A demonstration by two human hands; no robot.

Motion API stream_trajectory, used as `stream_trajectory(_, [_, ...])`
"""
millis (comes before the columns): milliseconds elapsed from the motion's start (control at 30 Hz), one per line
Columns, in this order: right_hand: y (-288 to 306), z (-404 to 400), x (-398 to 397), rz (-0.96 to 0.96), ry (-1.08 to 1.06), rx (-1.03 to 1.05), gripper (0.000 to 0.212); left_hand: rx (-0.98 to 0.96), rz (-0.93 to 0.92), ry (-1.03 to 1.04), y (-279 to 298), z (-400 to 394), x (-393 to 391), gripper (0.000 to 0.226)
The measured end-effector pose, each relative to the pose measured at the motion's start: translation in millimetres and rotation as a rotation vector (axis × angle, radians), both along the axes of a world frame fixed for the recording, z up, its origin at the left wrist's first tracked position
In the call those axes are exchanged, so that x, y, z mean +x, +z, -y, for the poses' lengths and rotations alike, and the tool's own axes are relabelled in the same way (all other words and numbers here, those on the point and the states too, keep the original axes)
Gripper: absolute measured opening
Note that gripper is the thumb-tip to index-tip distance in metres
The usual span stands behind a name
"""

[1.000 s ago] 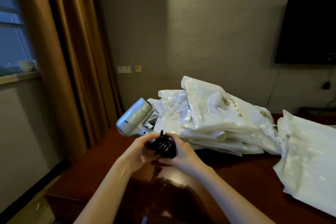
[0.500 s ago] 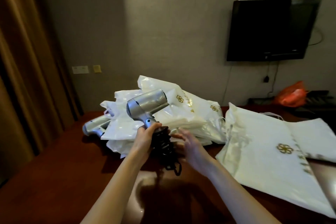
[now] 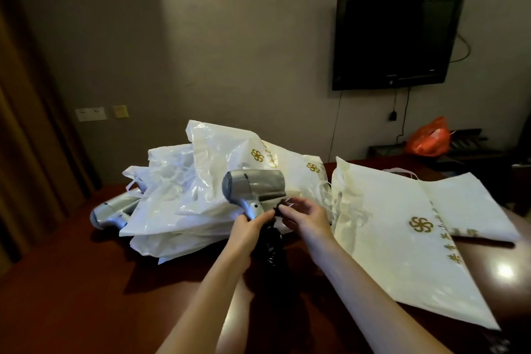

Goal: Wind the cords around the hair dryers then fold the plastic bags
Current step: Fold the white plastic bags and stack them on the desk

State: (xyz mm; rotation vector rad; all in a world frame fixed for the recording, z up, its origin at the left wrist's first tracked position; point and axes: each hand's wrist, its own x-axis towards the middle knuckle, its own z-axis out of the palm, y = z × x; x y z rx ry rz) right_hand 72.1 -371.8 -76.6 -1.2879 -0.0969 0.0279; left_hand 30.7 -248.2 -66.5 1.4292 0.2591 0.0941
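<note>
Right hand [image 3: 309, 217] has risen to pinch the cord [image 3: 273, 247] beside the hair dryer [image 3: 253, 187].

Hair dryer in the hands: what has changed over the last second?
The hair dryer was lifted off the table and now stands above the bags, its handle held by the left hand. The right hand, open half a second ago, now pinches the black coiled cord near the handle. The second hair dryer and the white plastic bags lie as before.
</note>
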Motion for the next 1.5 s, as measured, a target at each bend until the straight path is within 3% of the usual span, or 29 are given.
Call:
stream_trajectory(133, [5, 6, 1, 0.226, -0.08, -0.299, 0.016, -0.02, -0.035, -0.012, -5, 13, 6, 0.013])
stream_trajectory(300, [10, 28, 2, 0.315, -0.16, -0.389, 0.013, -0.292, -0.149, -0.077, 0, 21, 15, 0.039])
stream_trajectory(467, [12, 46, 3, 0.302, -0.057, -0.396, 0.003, -0.32, -0.18, -0.132, 4, 39, 16, 0.033])
stream_trajectory(533, [4, 60, 8, 0.251, -0.115, -0.377, 0.014, -0.332, -0.155, -0.144, 0, 41, 17, 0.03])
stream_trajectory(633, [-22, 86, 17, 0.104, -0.399, -0.76, 0.035, -0.35, -0.155, -0.188, -9, 41, 15, 0.031])
stream_trajectory(733, [-57, 102, 12, -0.025, -0.307, -1.313, 0.059, -0.353, -0.111, -0.237, -14, 39, 19, 0.029])
stream_trajectory(800, [-67, 110, 10, 0.019, -0.233, -1.453, 0.057, -0.365, -0.108, -0.262, -11, 41, 19, 0.03])
stream_trajectory(933, [-50, 136, 8, 0.014, -0.06, -1.374, 0.028, -0.438, -0.095, -0.275, -11, 41, 16, 0.019])
stream_trajectory(1033, [-43, 163, 3, 0.04, -0.053, -1.468, 0.016, -0.448, -0.145, -0.278, -13, 48, 9, 0.023])
stream_trajectory(1167, [-46, 177, -6, 0.082, -0.188, -1.664, 0.039, -0.412, -0.194, -0.261, -18, 61, 3, 0.012])
stream_trajectory(1300, [-58, 174, -10, 0.147, -0.242, -1.707, 0.043, -0.437, -0.237, -0.263, -17, 76, 3, 0.017])
stream_trajectory(1400, [-58, 196, -14, 0.231, -0.112, -1.472, 0.042, -0.445, -0.238, -0.305, -5, 84, 1, 0.016])
stream_trajectory(1500, [-39, 234, -21, 0.12, 0.137, -1.134, 0.041, -0.453, -0.25, -0.313, -2, 87, -1, 0.024])
